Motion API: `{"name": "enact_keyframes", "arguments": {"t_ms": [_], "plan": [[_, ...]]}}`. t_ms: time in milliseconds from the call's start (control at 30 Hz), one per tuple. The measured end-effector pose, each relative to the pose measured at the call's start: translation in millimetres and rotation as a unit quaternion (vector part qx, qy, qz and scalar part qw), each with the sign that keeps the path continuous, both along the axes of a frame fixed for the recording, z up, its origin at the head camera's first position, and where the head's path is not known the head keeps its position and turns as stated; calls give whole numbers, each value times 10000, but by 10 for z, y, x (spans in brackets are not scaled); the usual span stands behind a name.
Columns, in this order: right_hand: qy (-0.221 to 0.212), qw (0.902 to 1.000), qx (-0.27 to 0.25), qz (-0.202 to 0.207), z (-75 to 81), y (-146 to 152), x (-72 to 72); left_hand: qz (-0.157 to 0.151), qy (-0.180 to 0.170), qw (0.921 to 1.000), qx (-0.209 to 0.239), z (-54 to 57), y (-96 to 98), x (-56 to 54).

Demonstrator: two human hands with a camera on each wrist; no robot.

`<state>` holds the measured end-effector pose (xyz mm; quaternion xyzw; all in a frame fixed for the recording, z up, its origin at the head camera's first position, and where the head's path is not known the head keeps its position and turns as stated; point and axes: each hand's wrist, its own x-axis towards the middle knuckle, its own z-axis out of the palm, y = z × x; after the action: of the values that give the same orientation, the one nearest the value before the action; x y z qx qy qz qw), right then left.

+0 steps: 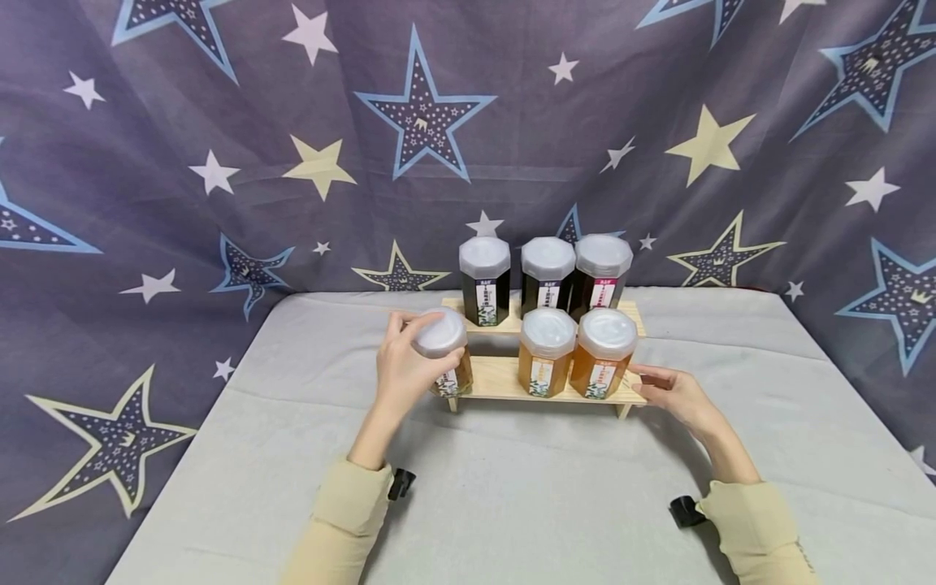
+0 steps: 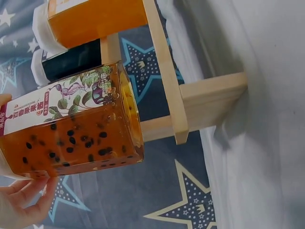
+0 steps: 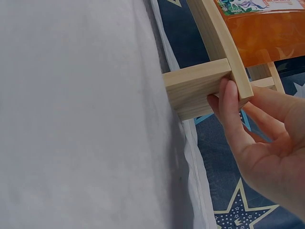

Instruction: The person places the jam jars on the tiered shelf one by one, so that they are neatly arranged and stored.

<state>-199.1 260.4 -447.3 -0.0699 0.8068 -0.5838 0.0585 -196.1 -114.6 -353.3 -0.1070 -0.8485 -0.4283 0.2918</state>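
Note:
My left hand (image 1: 407,364) grips a jar (image 1: 459,375) by its pale lid, at the left end of the wooden two-step rack's lower shelf (image 1: 494,379). In the left wrist view the jar (image 2: 71,143) shows amber contents with dark seeds and a white floral label, and its base is tilted near the shelf end. With thumb and fingers, my right hand (image 1: 676,398) pinches the right end of that shelf. The right wrist view shows those fingertips (image 3: 230,95) at the shelf corner, just above its wooden leg (image 3: 198,90).
Two amber jars (image 1: 547,357) (image 1: 601,361) stand on the lower shelf's right half. Behind them, three dark jars (image 1: 486,284) with pale lids stand on the upper shelf. The rack sits on a grey cloth surface (image 1: 526,504), backed by a star-patterned curtain (image 1: 526,179).

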Motion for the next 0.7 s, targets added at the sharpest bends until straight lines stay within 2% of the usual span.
{"name": "enact_keyframes", "arguments": {"t_ms": [367, 700], "plan": [[-24, 10000, 40, -2, 4, 5, 4, -203, -165, 9997, -22, -29, 158, -52], [-21, 10000, 32, 11, -1, 3, -2, -274, -108, 9995, -72, -61, 290, -101]]}}
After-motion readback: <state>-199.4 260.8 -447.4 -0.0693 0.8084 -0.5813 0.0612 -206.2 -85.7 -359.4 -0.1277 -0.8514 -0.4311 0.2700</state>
